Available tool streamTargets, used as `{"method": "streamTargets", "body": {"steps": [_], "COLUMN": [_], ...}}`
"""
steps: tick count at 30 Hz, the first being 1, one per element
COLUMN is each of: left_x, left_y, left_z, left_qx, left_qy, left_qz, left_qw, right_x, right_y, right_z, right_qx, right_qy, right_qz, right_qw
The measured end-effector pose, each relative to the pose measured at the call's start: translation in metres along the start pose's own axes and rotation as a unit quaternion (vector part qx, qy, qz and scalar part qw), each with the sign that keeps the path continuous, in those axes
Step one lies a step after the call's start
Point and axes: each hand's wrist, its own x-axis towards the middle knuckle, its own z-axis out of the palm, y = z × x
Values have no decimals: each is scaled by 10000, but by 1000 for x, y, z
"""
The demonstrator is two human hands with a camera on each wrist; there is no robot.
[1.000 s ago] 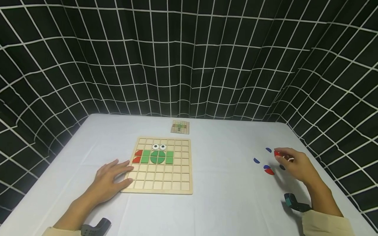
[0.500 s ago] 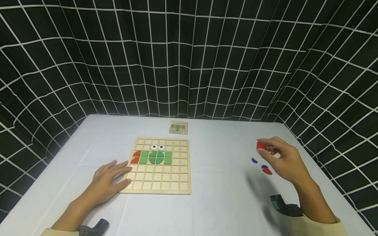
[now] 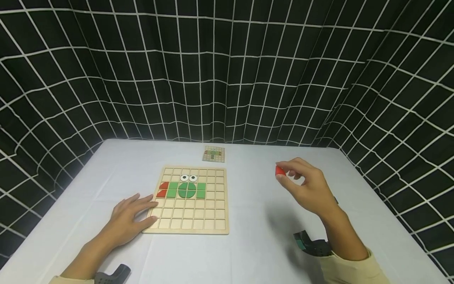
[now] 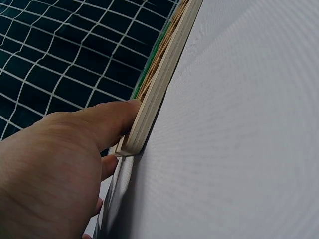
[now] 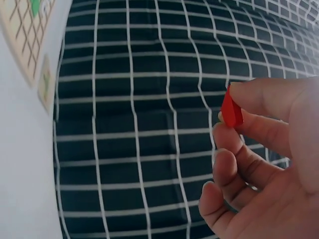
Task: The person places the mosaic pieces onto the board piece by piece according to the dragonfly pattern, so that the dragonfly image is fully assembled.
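Note:
My right hand is raised above the right half of the table, pinching a small red piece between thumb and fingertips. In the right wrist view the red piece has a pointed end and a curved face. My left hand rests at the left edge of a wooden grid board, its thumb and fingertips on the rim. On the board lie two white eye pieces, several green pieces forming a circle with squares on both sides, and two red pieces at the left.
A small pattern card with a similar picture lies behind the board. White cloth covers the table. A black curtain with white grid lines stands around its back and sides. One dark piece peeks out past my right wrist.
My right hand has carried the red piece up from the loose pieces at the right and leftward toward the board. It now hides most of those pieces. My left hand stays on the rim.

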Motion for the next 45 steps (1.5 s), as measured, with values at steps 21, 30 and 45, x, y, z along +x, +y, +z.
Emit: {"method": "streamTargets", "body": {"steps": [21, 30, 45], "left_x": [2, 0, -1], "left_y": [2, 2, 2], "left_z": [-2, -3, -4], "left_qx": [-15, -18, 6], "left_qy": [113, 98, 108], "left_qz": [182, 165, 146], "left_qw": [9998, 9998, 9998], "right_x": [28, 38, 43], "right_y": [-27, -27, -11], "right_z": [96, 138, 188], "right_qx": [561, 733, 465], "right_qy": [-427, -912, -2000], "right_qz": [510, 884, 1596], "right_qw": [9962, 9892, 9656]}}
